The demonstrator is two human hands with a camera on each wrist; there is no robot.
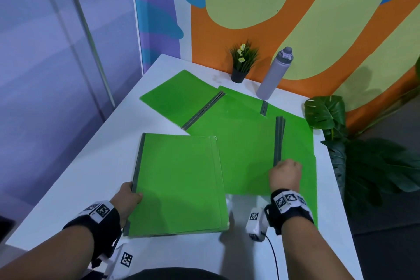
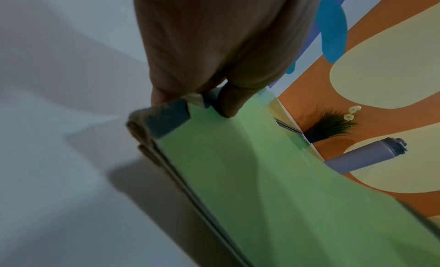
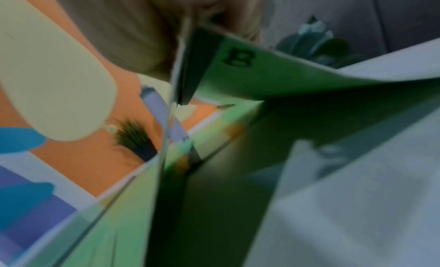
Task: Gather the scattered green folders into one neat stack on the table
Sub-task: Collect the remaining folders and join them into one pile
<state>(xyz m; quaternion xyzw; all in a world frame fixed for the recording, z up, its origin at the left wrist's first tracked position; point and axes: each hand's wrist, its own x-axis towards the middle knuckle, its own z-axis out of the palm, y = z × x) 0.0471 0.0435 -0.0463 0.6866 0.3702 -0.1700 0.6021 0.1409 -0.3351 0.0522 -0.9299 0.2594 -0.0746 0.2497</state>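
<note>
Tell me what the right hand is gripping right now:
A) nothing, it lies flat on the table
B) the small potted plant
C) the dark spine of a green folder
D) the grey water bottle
C: the right hand pinches the near end of the dark spine of a green folder, lifting it off the table.

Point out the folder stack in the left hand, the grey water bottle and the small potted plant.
folder stack (image 1: 179,179): head view, middle of the top green cover.
grey water bottle (image 1: 271,77): head view, middle of its body.
small potted plant (image 1: 238,75): head view, its black pot.
</note>
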